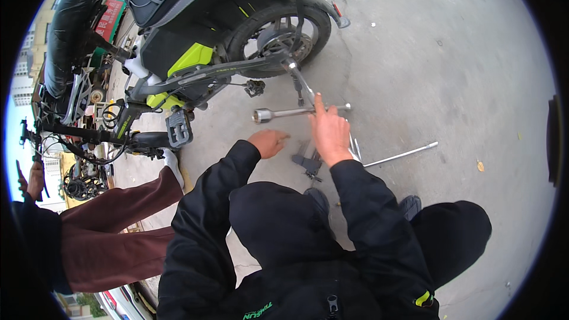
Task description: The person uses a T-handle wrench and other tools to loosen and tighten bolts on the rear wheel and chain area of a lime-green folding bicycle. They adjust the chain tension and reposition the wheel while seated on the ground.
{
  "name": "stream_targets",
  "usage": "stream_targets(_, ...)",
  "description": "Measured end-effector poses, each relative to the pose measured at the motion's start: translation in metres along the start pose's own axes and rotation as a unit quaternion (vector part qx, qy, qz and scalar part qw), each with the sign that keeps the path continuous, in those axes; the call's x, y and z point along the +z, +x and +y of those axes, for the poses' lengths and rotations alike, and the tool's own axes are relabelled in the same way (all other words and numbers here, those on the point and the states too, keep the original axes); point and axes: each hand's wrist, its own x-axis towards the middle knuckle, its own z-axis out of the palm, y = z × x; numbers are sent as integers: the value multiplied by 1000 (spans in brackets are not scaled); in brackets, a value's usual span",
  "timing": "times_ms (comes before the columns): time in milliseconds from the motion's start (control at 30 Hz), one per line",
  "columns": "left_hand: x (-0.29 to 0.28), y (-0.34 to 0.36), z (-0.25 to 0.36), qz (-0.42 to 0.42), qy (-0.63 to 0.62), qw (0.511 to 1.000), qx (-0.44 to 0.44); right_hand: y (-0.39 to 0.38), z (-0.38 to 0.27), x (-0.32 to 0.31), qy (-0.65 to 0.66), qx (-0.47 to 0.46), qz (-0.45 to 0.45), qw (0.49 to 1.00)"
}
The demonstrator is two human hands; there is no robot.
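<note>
Right hand [329, 133]: raised over the concrete floor [450, 83], fingers [320, 105] reaching up to the cross wrench [296, 111]; index touches its horizontal bar, whether the rest wrap it I cannot tell.
Cross wrench: held in the air just behind the electric bike's rear wheel [281, 38], socket end pointing left.
Left hand [269, 141]: palm down, fingers loosely together, touching nothing, near the wrench's socket end.
Black bracket [308, 163]: on the floor below both hands.
Long metal rod [400, 155]: lying on the floor, right of the right hand.

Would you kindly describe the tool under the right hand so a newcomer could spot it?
Start at the bike's rear wheel. Just below it, the right hand rests on a metal cross wrench with a socket end. Unlike the thin rod lying on the ground, it is raised and thicker.
</note>
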Motion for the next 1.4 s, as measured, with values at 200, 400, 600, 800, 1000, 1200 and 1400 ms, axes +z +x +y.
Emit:
stream_targets(200, -73, 18, 17, 82, 55, 994, -45, -4, 33, -14, 137, 9, 25, 990)
stream_targets(400, -129, 9, 65, 54, 131, 988, -59, 9, 71, -60, 45, 84, 128, 987)
stream_targets(600, -134, -9, 218, 59, 238, 963, 114, 47, 154, -96, -85, 160, 190, 965)
stream_targets(800, -109, -42, 304, 74, 225, 937, 257, 36, 214, -82, -142, 206, 297, 921)
stream_targets(1000, -95, -56, 302, 87, 232, 945, 214, 19, 225, -77, -196, 270, 278, 901)
stream_targets(1200, -108, -46, 300, 298, 195, 911, 207, 82, 98, -7, 289, 27, 36, 956)
stream_targets(1400, -120, -54, 291, 366, 128, 904, 183, 150, -10, 61, 405, 97, -196, 888)
